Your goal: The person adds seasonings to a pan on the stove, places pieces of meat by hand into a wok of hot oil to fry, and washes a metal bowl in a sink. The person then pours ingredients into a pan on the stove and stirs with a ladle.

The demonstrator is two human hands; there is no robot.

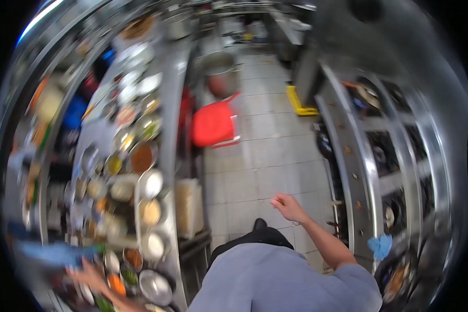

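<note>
My left hand (90, 276) reaches over the counter at the lower left, its fingers stretched and apart. It is at the edge of a blurred blue thing (57, 254); whether they touch is unclear. Close by are bowls of orange food (116, 284), green food (129, 277) and reddish-brown food (133, 258), and an empty-looking metal bowl (155, 287). My right hand (288, 206) hangs above the tiled floor in front of my body, its fingers curled together with nothing visible in them.
A metal counter (172, 229) with several bowls runs along the left. Ahead on the floor are a red stool (213, 124) and a large metal pot (221, 78). Stove burners (382, 151) line the right, with a blue cloth (380, 246) on the edge and a yellow object (298, 104) farther off.
</note>
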